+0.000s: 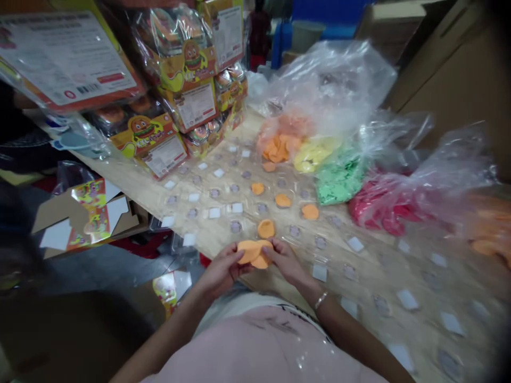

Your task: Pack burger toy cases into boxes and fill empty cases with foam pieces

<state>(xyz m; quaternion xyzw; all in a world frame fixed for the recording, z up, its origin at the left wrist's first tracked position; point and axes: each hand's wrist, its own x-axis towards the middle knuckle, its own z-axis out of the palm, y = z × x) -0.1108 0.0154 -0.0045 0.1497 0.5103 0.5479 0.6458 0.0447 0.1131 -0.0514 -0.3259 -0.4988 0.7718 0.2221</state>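
Near the table's front edge, my left hand (229,266) is closed on a few flat orange discs (251,251), soft-looking and overlapping. My right hand (284,258) pinches the same group from the other side. Just beyond my fingers, another orange disc (266,229) lies on one of the small clear plastic trays. More single orange discs (282,200) sit in trays farther up the table. Around them, rows of clear trays hold white squares (237,207) or greyish round pieces (294,231).
Clear bags of orange pieces (277,148), yellow pieces (317,154), green pieces (341,178) and red pieces (387,207) lie at the back right. Burger-printed packages (191,58) are stacked at the left. An opened carton (83,215) stands below the table's left edge.
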